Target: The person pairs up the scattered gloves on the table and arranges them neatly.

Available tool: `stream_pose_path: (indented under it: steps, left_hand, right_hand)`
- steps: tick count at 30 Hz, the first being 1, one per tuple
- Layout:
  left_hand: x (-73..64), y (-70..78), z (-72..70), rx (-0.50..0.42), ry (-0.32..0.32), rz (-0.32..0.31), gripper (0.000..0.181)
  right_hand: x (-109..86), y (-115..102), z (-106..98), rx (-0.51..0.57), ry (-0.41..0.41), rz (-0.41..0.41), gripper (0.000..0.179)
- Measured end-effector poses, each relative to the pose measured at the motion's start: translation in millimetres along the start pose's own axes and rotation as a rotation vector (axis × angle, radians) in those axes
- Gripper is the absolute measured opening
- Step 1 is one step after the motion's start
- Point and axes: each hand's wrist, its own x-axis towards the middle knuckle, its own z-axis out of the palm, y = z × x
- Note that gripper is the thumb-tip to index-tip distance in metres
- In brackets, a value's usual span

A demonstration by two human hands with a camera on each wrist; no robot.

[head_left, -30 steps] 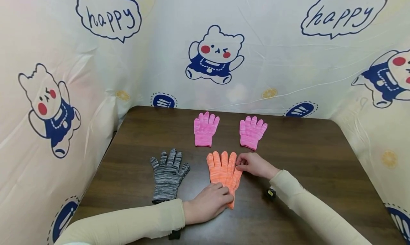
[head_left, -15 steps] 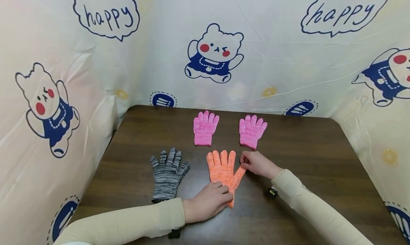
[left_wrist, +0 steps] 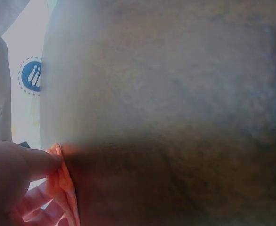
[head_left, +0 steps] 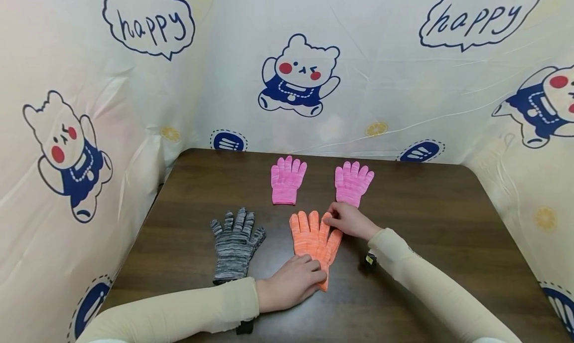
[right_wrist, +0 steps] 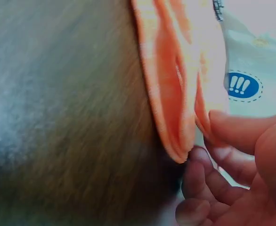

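Observation:
An orange knit glove (head_left: 309,241) lies palm-flat on the dark table, its fingers toward the far side. My left hand (head_left: 289,283) lies across its lower part; in the left wrist view the thumb and fingers pinch the orange cuff (left_wrist: 65,188). With thumb and forefinger, my right hand (head_left: 352,221) pinches the tip of the glove's rightmost long finger. The glove's thumb (right_wrist: 164,84) sticks out in front of that hand in the right wrist view. A grey-black striped glove (head_left: 235,246) is spread left of the orange one, its cuff close to my left sleeve.
Two pink gloves, one at left (head_left: 288,181) and one at right (head_left: 353,181), lie toward the back of the brown table (head_left: 421,203). The right one's cuff is right behind my right hand. A printed cloth (head_left: 381,79) encloses the table's back and sides.
My right hand has let go of the orange glove's thumb, which it pulled outward to the right, and moved left and away to the neighbouring fingertip. My left hand has stayed in place.

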Motion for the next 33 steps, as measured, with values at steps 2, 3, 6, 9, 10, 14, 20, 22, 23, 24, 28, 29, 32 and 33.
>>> stream_pose_path:
  steps: [2, 3, 6, 9, 10, 14, 20, 22, 23, 24, 28, 29, 32, 33]
  left_hand:
    - [0.2, -0.2, 0.3, -0.007, 0.000, -0.006, 0.007]
    - [0.2, -0.5, 0.7, -0.007, 0.001, -0.008, 0.007]
    - [0.8, -1.0, 0.1, -0.013, -0.006, -0.015, 0.005]
    - [1.7, -1.6, -0.3, -0.026, 0.007, -0.013, 0.004]
    - [2.2, -1.8, -0.5, -0.036, 0.020, -0.011, 0.005]
    - [4.8, -3.0, 0.5, -0.125, 0.087, 0.001, 0.009]
    - [9.3, -6.6, -1.5, -0.278, 0.073, -0.029, 0.016]
    - [8.9, -7.8, -1.9, -0.272, 0.051, -0.039, 0.017]
    - [8.2, -8.3, -1.8, -0.263, 0.040, -0.042, 0.018]
    - [7.6, -8.8, -1.7, -0.253, 0.032, -0.043, 0.018]
    - [6.1, -10.1, -1.3, -0.215, 0.028, -0.034, 0.019]
    - [6.0, -10.2, -1.4, -0.210, 0.031, -0.031, 0.019]
    - [6.1, -10.6, -1.6, -0.192, 0.041, -0.019, 0.020]
    - [6.1, -10.7, -1.7, -0.192, 0.041, -0.018, 0.020]
  right_hand:
    - [-0.9, 0, -1, 0.008, 0.016, 0.012, 0.011]
    - [-1.3, 0, -1, 0.015, 0.021, 0.019, 0.012]
    - [-2.6, 3, -1, 0.046, 0.036, 0.025, 0.012]
    - [-3.7, 4, -2, 0.081, 0.047, 0.018, 0.014]
    - [-3.9, 4, -3, 0.092, 0.052, 0.015, 0.014]
    - [-3.5, 4, -3, 0.105, 0.062, 0.001, 0.013]
    - [-1.8, 4, -2, 0.070, 0.034, -0.003, 0.009]
    - [-0.4, 1, -4, 0.050, 0.028, -0.004, 0.011]
    - [0.2, -2, -6, 0.043, 0.027, -0.008, 0.013]
    - [1.4, -5, -8, 0.034, 0.031, -0.016, 0.016]
    - [8.2, -17, -20, 0.004, 0.010, -0.068, 0.024]
    - [10.1, -20, -23, -0.003, -0.006, -0.078, 0.024]
    - [14.4, -26, -29, -0.026, -0.064, -0.063, 0.017]
    - [15.5, -27, -31, -0.032, -0.078, -0.054, 0.013]
